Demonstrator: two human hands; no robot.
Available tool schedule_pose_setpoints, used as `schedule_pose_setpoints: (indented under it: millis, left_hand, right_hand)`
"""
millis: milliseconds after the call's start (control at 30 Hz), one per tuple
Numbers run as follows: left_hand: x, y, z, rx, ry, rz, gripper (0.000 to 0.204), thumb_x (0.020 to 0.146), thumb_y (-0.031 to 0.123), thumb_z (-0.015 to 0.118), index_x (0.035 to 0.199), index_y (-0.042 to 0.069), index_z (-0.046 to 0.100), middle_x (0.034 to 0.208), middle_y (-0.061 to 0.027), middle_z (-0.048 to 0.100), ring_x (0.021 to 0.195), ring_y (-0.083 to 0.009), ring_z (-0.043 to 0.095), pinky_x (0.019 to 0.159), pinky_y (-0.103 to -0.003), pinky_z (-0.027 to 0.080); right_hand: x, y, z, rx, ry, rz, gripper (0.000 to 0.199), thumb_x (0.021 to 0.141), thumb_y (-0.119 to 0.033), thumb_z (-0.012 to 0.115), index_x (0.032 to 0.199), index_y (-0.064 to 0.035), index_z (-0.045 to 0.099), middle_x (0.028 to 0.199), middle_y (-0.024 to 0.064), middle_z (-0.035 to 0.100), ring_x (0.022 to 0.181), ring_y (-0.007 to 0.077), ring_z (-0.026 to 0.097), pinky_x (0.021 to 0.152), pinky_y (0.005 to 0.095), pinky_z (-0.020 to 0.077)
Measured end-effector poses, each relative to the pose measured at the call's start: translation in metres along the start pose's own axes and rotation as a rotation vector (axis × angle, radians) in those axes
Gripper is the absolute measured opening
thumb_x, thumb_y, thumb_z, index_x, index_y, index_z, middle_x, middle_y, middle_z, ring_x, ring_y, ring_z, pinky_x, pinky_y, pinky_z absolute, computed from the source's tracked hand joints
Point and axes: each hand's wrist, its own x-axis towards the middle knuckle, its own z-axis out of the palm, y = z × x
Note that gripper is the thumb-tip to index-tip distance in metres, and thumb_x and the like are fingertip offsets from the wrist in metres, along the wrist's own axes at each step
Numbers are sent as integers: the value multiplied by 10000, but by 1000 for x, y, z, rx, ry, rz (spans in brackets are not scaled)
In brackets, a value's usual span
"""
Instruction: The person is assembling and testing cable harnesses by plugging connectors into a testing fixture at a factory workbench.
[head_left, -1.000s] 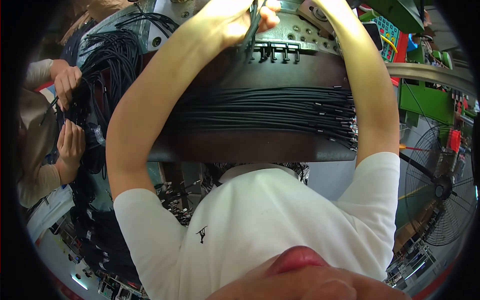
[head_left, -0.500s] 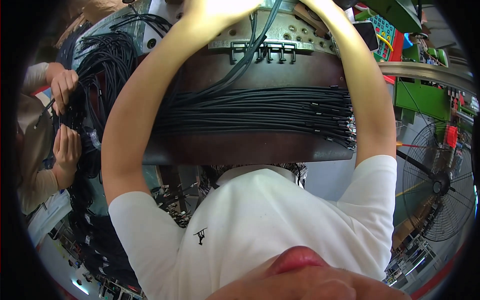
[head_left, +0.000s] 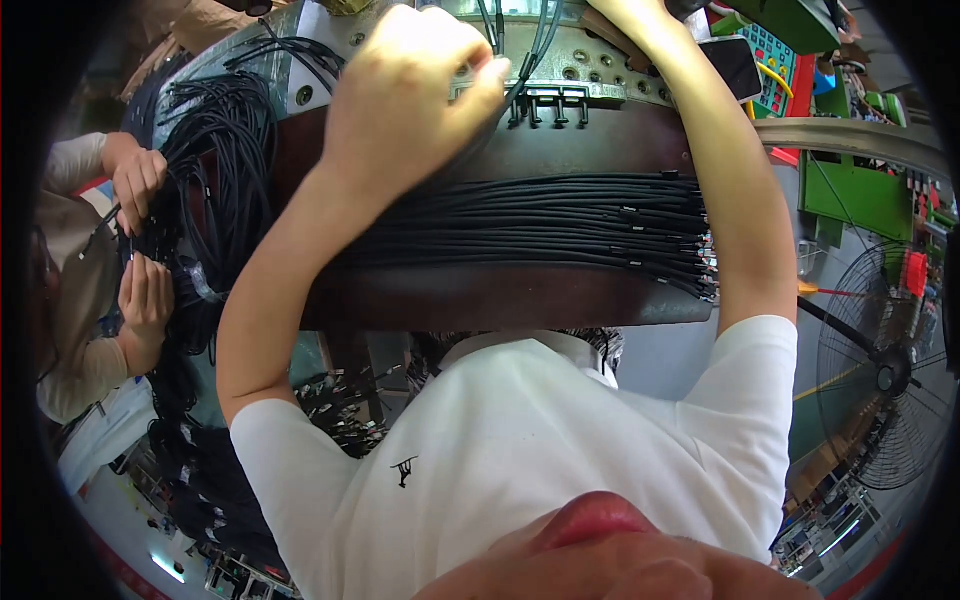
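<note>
My left hand [head_left: 415,95] is over the left end of the metal fixture plate [head_left: 610,75], its fingers curled and the thumb tip close to the index finger. Black cables [head_left: 527,70] pass beside that thumb; whether the pinch holds one is hidden. Several black hooks [head_left: 550,108] stick out along the plate's near edge. Only the wrist and back of my right hand [head_left: 632,12] show at the upper edge, over the plate's right side; its fingers are out of sight. A wide bundle of black cables [head_left: 530,220] lies across the brown bench [head_left: 500,295] below my forearms.
At left, another person's hands [head_left: 140,190] work near a heap of looped black cables [head_left: 225,130]. A dark phone-like device [head_left: 733,68] lies beyond my right forearm, near a teal keypad [head_left: 768,60]. A black fan [head_left: 885,375] stands at right.
My left hand has come down and toward me from the upper edge, now covering the left hooks and part of the cables. My right arm has barely moved.
</note>
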Motion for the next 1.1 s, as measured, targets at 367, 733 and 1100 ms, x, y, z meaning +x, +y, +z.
schedule_pose_setpoints:
  millis: [367, 733, 1100]
  left_hand:
    - [42, -82, 52, 268, 331, 432, 282, 785, 78, 608, 1040, -2, 698, 955, -127, 717, 851, -234, 699, 774, -339, 556]
    - [40, -101, 69, -76, 238, 217, 410, 777, 145, 684, 1162, 17, 621, 1064, -201, 644, 976, -383, 616, 853, -443, 501]
    - [43, -96, 57, 160, 48, -82, 356, 757, 271, 723, 1023, 41, 668, 910, -164, 669, 845, -343, 646, 769, -445, 513]
  right_hand:
    - [-6, -21, -104, 1114, 326, 107, 278, 834, -106, 593, 1097, -52, 661, 935, 184, 670, 850, 352, 651, 754, 435, 527]
    - [4, -17, -110, 698, -37, 129, 370, 782, -135, 648, 1142, -46, 641, 1047, 220, 645, 957, 404, 615, 857, 479, 486]
    - [-23, -4, -71, 734, -51, 360, 530, 830, -456, 623, 1173, -52, 632, 1150, 202, 625, 1058, 384, 584, 947, 486, 436]
